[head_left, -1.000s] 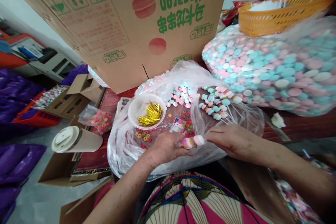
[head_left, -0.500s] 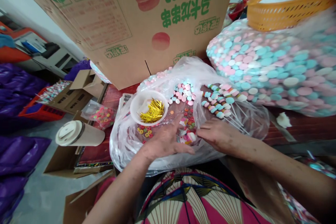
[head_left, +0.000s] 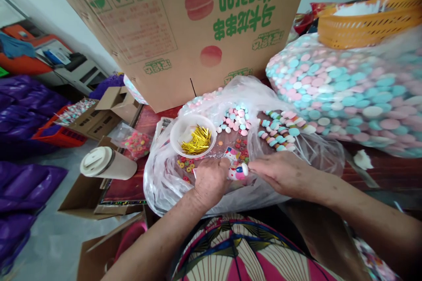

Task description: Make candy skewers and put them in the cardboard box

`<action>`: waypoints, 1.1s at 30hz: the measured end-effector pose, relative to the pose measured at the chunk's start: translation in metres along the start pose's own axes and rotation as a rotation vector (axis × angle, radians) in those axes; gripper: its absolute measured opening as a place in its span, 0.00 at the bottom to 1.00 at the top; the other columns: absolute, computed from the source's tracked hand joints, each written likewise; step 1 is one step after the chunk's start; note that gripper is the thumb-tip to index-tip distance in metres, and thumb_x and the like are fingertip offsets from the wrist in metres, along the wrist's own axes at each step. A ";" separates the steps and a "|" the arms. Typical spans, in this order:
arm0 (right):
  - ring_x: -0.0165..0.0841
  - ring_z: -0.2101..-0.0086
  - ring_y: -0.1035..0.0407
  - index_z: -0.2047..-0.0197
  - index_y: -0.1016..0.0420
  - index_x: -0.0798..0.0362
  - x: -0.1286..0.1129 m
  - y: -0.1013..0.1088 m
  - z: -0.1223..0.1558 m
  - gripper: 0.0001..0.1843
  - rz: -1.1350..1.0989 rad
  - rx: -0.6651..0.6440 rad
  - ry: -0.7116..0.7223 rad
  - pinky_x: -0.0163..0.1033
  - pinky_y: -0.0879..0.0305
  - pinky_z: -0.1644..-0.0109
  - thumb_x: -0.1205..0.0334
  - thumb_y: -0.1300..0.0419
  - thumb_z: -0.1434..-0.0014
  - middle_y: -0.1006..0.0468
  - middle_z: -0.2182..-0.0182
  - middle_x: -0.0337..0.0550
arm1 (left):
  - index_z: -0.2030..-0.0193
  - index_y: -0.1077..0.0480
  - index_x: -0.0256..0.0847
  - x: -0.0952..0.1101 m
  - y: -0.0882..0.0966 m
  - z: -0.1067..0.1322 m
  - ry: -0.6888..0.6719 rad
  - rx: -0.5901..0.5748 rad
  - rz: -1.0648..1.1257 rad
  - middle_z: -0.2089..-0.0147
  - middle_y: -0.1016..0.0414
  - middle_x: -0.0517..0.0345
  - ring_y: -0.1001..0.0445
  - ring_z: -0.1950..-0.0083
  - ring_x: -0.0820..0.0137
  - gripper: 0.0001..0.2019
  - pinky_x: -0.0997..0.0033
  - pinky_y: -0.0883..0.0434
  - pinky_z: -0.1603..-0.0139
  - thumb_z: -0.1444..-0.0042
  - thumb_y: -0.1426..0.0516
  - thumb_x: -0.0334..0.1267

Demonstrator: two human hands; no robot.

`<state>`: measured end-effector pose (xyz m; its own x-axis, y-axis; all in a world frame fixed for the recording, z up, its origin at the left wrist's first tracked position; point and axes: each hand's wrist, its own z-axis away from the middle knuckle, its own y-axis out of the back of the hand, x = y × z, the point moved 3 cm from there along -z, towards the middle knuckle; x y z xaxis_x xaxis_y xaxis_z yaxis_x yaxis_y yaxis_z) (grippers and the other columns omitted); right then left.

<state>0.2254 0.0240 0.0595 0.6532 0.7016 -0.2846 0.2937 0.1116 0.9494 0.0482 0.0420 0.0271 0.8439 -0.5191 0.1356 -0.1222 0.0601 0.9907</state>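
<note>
The left hand (head_left: 211,180) is curled shut on a pink and white sweet (head_left: 240,170), which sits between the two hands, low over the clear plastic sheet (head_left: 158,184) in front of the person. The right hand (head_left: 283,172) lies flat with its fingertips against the sweet's white end; whether it pinches or only touches I cannot tell. Just beyond the knuckles lie loose ring sweets (head_left: 184,167) and a white bowl (head_left: 178,134) of gold twist ties (head_left: 197,139). Further back on the sheet are pastel discs (head_left: 235,116) and threaded skewers (head_left: 280,134). To the right bulges a big bag of discs (head_left: 346,92) under an orange basket (head_left: 362,26). Behind stands a cardboard box (head_left: 158,30); a lidded cup (head_left: 105,164) lies off to the left
</note>
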 end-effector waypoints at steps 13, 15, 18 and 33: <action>0.32 0.73 0.34 0.71 0.29 0.55 -0.012 -0.001 -0.016 0.08 0.079 -0.074 -0.008 0.36 0.49 0.69 0.71 0.48 0.44 0.24 0.73 0.44 | 0.60 0.28 0.41 0.006 -0.006 -0.008 0.015 -0.251 0.431 0.66 0.23 0.55 0.26 0.65 0.63 0.20 0.67 0.32 0.64 0.51 0.39 0.55; 0.32 0.73 0.34 0.72 0.29 0.55 -0.007 0.002 -0.018 0.09 0.055 -0.119 -0.020 0.36 0.49 0.70 0.70 0.48 0.43 0.25 0.74 0.43 | 0.54 0.30 0.40 0.005 -0.002 -0.007 -0.057 -0.297 0.577 0.62 0.23 0.55 0.26 0.62 0.63 0.26 0.68 0.32 0.63 0.56 0.35 0.53; 0.30 0.75 0.36 0.74 0.32 0.54 0.010 0.012 -0.011 0.13 0.006 -0.069 -0.034 0.35 0.51 0.71 0.68 0.51 0.39 0.28 0.77 0.39 | 0.44 0.34 0.41 -0.010 0.011 -0.002 -0.141 -0.314 0.713 0.53 0.25 0.53 0.27 0.55 0.61 0.33 0.65 0.31 0.56 0.57 0.33 0.48; 0.34 0.68 0.43 0.66 0.27 0.56 0.004 0.035 -0.004 0.16 0.239 0.356 0.309 0.40 0.48 0.63 0.72 0.55 0.36 0.30 0.76 0.42 | 0.54 0.31 0.37 -0.023 0.016 0.005 -0.137 -0.711 1.057 0.72 0.30 0.64 0.34 0.73 0.73 0.21 0.75 0.35 0.72 0.54 0.36 0.42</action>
<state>0.2353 0.0336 0.0923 0.5105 0.8590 0.0384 0.4155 -0.2855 0.8636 0.0243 0.0508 0.0399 0.4418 -0.0209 0.8969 -0.3567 0.9132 0.1970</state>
